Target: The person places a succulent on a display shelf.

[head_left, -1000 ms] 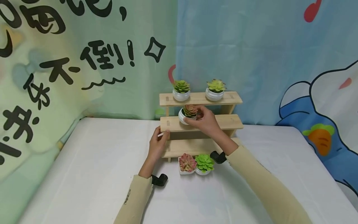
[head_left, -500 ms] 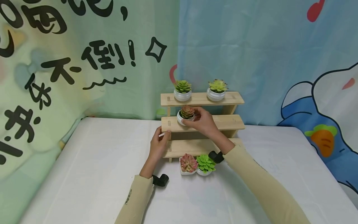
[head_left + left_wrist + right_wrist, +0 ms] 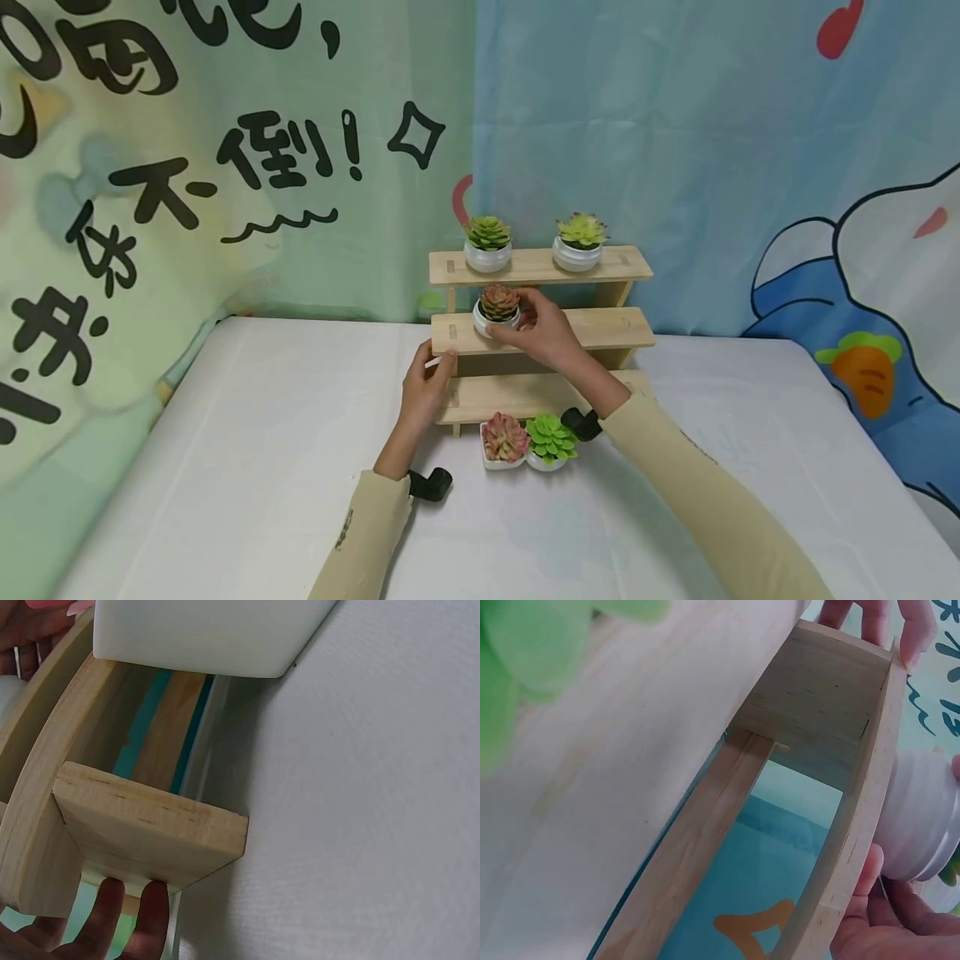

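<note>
Right hand holds reddish succulent pot; left hand steadies wooden shelf

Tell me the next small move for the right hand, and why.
Probably let go and draw the fingers back: the right hand grips the reddish succulent pot, which looks upright on the middle shelf, while the left hand steadies the rack's end.
</note>
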A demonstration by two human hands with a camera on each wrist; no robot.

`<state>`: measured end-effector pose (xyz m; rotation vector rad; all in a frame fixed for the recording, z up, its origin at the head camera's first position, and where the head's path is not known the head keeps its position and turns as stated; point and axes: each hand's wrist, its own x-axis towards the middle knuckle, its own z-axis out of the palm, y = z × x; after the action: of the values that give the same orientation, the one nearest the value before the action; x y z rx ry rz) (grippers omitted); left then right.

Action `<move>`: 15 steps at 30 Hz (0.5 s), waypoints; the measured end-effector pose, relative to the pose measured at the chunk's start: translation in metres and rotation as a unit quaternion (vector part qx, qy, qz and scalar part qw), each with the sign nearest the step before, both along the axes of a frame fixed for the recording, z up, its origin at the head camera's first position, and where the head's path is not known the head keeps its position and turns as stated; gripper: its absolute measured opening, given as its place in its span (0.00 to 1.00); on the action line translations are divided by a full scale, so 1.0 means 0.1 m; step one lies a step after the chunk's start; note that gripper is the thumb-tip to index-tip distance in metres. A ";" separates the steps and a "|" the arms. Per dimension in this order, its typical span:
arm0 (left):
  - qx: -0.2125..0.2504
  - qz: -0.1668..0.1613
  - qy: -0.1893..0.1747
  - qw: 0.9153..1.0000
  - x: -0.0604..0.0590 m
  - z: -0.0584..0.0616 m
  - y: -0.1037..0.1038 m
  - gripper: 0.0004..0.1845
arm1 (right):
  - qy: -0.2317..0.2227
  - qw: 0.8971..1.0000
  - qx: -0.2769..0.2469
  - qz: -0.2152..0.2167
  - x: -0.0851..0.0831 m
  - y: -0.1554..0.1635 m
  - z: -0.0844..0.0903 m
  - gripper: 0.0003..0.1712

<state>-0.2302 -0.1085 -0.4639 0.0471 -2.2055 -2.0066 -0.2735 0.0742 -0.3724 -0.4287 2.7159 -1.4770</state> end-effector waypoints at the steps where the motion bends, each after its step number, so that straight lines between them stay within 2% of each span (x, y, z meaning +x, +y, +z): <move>1: -0.002 0.000 0.001 1.000 0.00 0.00 0.00 0.24 | -0.003 1.000 -0.004 0.000 0.00 0.01 -0.01 0.38; 6: 0.000 0.002 -0.004 1.000 0.00 0.00 0.01 0.24 | -0.012 0.999 -0.031 -0.006 0.02 0.06 -0.01 0.40; 15: -0.001 0.003 -0.007 1.000 0.00 0.00 0.01 0.24 | -0.017 0.996 -0.091 0.007 0.21 0.20 0.10 0.33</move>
<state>-0.2297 -0.1076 -0.4637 0.0687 -2.2123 -2.0072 -0.2523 0.0944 -0.3621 -0.4222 2.5583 -1.7189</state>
